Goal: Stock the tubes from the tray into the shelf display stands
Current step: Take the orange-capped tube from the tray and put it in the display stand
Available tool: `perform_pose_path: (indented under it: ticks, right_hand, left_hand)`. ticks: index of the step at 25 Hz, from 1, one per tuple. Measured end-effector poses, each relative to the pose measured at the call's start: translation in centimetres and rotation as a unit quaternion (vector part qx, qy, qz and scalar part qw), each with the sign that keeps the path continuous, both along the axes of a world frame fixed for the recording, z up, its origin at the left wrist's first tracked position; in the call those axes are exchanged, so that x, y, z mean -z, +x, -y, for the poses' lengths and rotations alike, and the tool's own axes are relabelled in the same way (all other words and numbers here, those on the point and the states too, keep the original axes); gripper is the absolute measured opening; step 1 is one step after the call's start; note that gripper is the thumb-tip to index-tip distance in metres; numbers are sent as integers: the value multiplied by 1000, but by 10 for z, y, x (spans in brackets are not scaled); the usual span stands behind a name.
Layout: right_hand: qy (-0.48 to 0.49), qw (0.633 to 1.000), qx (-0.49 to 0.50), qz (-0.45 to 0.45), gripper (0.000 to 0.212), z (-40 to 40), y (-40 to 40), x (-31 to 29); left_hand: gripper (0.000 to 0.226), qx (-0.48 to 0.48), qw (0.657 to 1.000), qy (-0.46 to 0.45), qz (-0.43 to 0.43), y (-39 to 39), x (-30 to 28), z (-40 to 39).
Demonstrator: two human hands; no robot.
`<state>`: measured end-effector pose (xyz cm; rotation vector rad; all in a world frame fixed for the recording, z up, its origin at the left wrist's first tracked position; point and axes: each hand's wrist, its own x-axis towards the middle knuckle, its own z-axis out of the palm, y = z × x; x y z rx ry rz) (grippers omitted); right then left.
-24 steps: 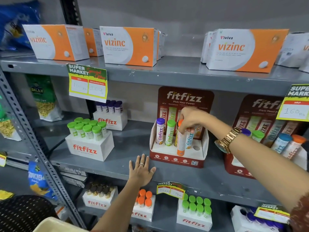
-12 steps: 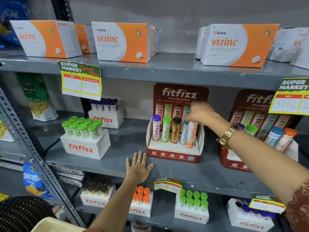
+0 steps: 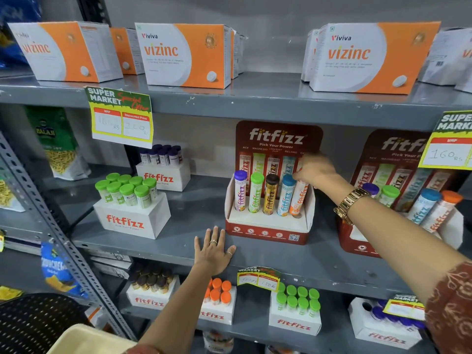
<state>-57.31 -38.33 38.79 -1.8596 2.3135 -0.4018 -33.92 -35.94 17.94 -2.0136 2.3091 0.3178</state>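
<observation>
A red fitfizz display stand (image 3: pixel 268 233) sits mid-shelf holding several upright tubes: purple, green, black, blue and an orange tube (image 3: pixel 298 199) at its right end. My right hand (image 3: pixel 315 169) reaches in from the right and covers the top of the orange tube, fingers curled over its cap. My left hand (image 3: pixel 213 250) rests flat on the grey shelf (image 3: pixel 178 241) in front of the stand, fingers spread, holding nothing. A cream tray (image 3: pixel 86 341) edge shows at the bottom left; its contents are hidden.
A second red stand (image 3: pixel 357 241) with several tubes stands to the right. White fitfizz boxes with green (image 3: pixel 130 218) and purple caps (image 3: pixel 163 172) sit left. More boxes fill the lower shelf. Vizinc cartons (image 3: pixel 184 54) line the top shelf. Price tags hang from shelf edges.
My right hand carried the orange tube from the stand's middle to its right end and set it into the last hole. A black tube now shows in the middle. My left hand stayed put.
</observation>
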Motion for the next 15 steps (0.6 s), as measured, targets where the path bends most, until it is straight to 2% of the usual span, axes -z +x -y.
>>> perform_pose_path:
  ticks: [3,15]
  right_hand:
    - [4,1000,6,8,29,-2,-2,-2]
    - [-22,996,32,-80,32,-8,-4,6]
  left_hand:
    - [65,-2,1000,-3,2,0,0,0]
    - [66,-6,1000,-4,-1,-1,3,2]
